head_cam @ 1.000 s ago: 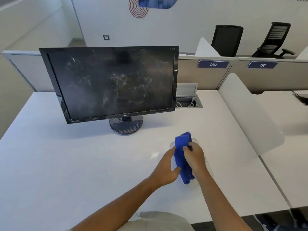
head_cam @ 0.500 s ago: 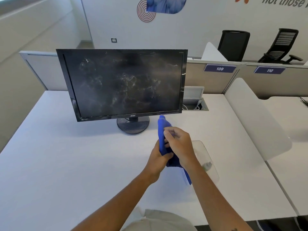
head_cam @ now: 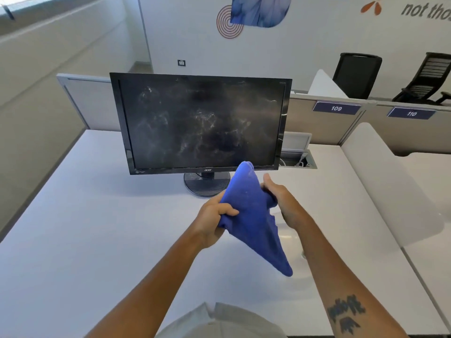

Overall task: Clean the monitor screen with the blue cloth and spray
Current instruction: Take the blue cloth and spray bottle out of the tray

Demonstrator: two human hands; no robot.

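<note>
A black monitor (head_cam: 202, 123) stands on the white desk (head_cam: 97, 228), its dark screen covered in whitish smears. In front of its base I hold a blue cloth (head_cam: 253, 220) above the desk between both hands. My left hand (head_cam: 214, 220) grips the cloth's left edge with curled fingers. My right hand (head_cam: 280, 201) holds its right side, thumb up and fingers hidden behind the fabric. One corner of the cloth points up towards the screen's lower edge, another hangs down. A clear spray bottle (head_cam: 290, 230) lies on the desk under the cloth, mostly hidden.
A white divider panel (head_cam: 380, 181) stands along the desk's right side. A cable box (head_cam: 297, 157) sits open behind the monitor's right corner. Grey partitions numbered 109 and 110 and two black office chairs (head_cam: 356, 74) are at the back.
Both hands lifted the blue cloth off the desk and spread it out, moving it nearer the monitor. The camera tilted up and closer.
</note>
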